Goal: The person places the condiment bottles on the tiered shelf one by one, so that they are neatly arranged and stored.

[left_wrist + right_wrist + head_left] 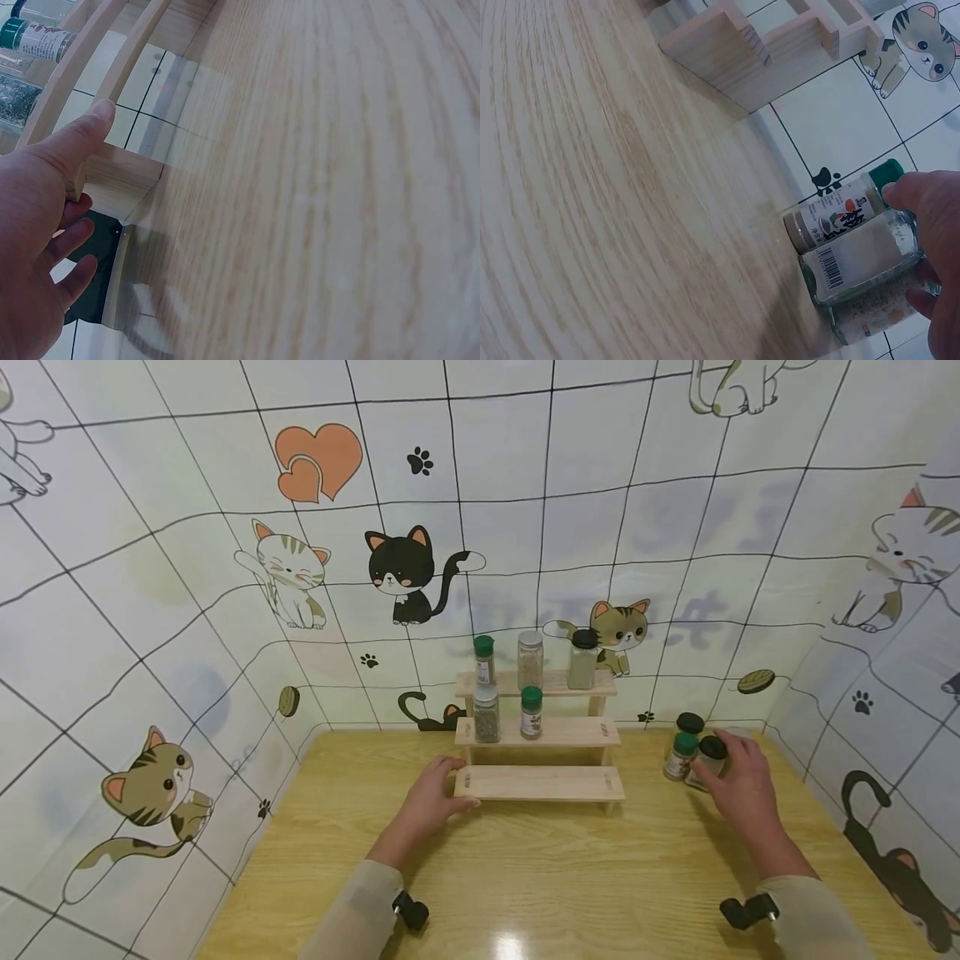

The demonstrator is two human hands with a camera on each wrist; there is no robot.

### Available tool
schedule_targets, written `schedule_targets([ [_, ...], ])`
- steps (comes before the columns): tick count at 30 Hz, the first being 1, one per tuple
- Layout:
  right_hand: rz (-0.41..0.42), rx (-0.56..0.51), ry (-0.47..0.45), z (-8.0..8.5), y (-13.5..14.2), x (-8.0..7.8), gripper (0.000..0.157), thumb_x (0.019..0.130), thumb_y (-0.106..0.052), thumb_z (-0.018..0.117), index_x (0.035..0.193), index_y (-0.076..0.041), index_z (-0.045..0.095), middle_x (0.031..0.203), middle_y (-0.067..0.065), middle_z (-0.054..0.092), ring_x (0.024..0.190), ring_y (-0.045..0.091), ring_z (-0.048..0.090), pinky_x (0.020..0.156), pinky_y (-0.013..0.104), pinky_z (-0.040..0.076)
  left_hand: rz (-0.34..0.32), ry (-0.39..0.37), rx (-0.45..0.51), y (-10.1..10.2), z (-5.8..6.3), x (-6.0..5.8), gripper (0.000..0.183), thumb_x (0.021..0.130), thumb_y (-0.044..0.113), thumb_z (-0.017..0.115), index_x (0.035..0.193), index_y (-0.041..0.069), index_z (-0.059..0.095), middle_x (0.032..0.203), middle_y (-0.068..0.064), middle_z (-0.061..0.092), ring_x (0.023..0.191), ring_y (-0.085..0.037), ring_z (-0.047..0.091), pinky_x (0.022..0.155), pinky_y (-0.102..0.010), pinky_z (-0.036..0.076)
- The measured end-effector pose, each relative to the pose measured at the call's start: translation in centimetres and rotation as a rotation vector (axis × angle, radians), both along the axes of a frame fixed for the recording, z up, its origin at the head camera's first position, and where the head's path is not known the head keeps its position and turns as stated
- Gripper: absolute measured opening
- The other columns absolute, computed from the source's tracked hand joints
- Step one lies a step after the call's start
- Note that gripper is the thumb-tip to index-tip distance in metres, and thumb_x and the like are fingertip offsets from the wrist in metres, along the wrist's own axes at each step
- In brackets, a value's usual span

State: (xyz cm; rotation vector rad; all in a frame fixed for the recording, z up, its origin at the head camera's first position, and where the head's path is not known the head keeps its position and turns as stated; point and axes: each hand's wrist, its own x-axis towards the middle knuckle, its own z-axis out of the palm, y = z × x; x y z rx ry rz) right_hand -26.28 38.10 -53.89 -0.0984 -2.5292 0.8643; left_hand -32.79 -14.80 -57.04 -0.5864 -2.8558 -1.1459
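A three-tier wooden spice rack [540,783] stands against the wall. My left hand [431,799] grips the left end of its lowest board, the thumb [97,120] over the front edge and a fingertip curled beneath. At the right, my right hand [738,781] is around the top of a black-capped glass spice jar [711,752], which shows a barcode label in the right wrist view. The thumb [900,191] lies against the green cap of a neighbouring spice bottle [836,217]. A jar of pale speckled grains [874,307] sits under the curled fingers; the hand hides its top.
On the top tier are a green-capped bottle [484,662], a silver-lidded jar [530,662] and a black-lidded jar [582,662]. The middle tier holds a jar of green flakes [487,717] and a green-capped bottle [531,714]. Another black cap [690,723] shows behind the right-hand group.
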Motion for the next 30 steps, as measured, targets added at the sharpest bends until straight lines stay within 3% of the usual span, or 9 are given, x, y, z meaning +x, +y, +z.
schedule_targets([
  [6, -0.012, -0.002, 0.012, -1.2, 0.2, 0.0, 0.072, 0.103, -0.012, 0.078, 0.163, 0.006, 0.042, 0.143, 0.039, 0.041, 0.126, 0.063, 0.045, 0.094, 0.078, 0.044, -0.001, -0.004, -0.001, 0.0, -0.1, -0.1, 0.079, 0.091, 0.045, 0.093, 0.156, 0.013, 0.06, 0.156, -0.005, 0.057, 0.15, -0.034, 0.05, 0.121, -0.057, 0.045],
  [13, -0.001, -0.09, 0.004, -2.4, 0.0, -0.1, 0.076, 0.097, -0.003, 0.081, 0.157, 0.006, 0.036, 0.152, 0.043, 0.039, 0.134, 0.065, 0.045, 0.102, 0.081, 0.042, -0.005, 0.006, -0.004, -0.1, -0.2, -0.2, 0.079, 0.092, 0.045, 0.093, 0.156, 0.013, 0.06, 0.154, -0.005, 0.058, 0.149, -0.033, 0.051, 0.121, -0.057, 0.045],
  [21, -0.006, -0.107, 0.023, -2.7, -0.7, 0.3, 0.08, 0.095, 0.004, 0.082, 0.158, 0.006, 0.033, 0.15, 0.042, 0.041, 0.138, 0.065, 0.043, 0.105, 0.083, 0.039, -0.002, 0.007, 0.006, 0.0, -0.1, -0.2, 0.079, 0.091, 0.045, 0.093, 0.155, 0.012, 0.06, 0.153, -0.005, 0.058, 0.149, -0.033, 0.051, 0.12, -0.057, 0.046],
  [30, 0.023, -0.19, 0.042, -2.4, -0.7, 0.9, 0.076, 0.097, 0.004, 0.082, 0.16, 0.003, 0.04, 0.153, 0.038, 0.047, 0.136, 0.058, 0.049, 0.1, 0.076, 0.046, -0.007, 0.007, 0.009, 0.1, 0.1, 0.0, 0.077, 0.092, 0.042, 0.093, 0.154, 0.011, 0.061, 0.152, -0.006, 0.058, 0.148, -0.034, 0.051, 0.12, -0.057, 0.046],
])
